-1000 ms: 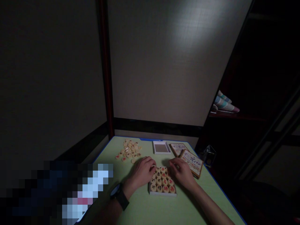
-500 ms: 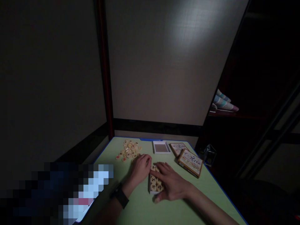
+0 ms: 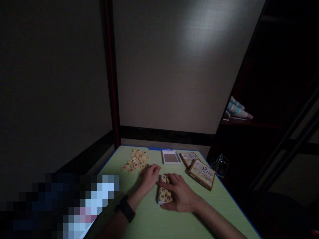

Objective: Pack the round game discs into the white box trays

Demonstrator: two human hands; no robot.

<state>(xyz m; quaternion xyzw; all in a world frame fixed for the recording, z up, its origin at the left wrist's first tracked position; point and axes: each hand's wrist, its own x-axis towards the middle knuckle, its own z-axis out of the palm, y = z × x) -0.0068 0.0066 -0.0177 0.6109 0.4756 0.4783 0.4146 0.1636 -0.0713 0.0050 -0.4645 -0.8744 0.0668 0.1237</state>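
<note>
A narrow white box point(image 3: 159, 196) stands on the table with round wooden Chinese chess pieces point(image 3: 162, 192) packed in it, dark characters facing up. My right hand point(image 3: 184, 194) grips the box from the right. Its index finger reaches across the pieces to the left wall, and the thumb is at the near end; the hand hides the box's right side. Just left of the box is my left hand point(image 3: 149, 179), fingers pressed together in a pinch; what they hold, if anything, is hidden. Beyond it lies a loose heap of chess pieces point(image 3: 137, 160), some with red characters.
A shallow white tray point(image 3: 171, 163) sits at the back of the green table point(image 3: 149, 219). Right of it, two printed boxes point(image 3: 203, 172) overlap near the blue table edge. A wall panel point(image 3: 164, 83) rises behind. Off the right edge is a dark, shiny object point(image 3: 221, 165).
My right thumb has drawn in against the near end of the box, and the box has shifted slightly. The left hand has moved a little left, away from the box.
</note>
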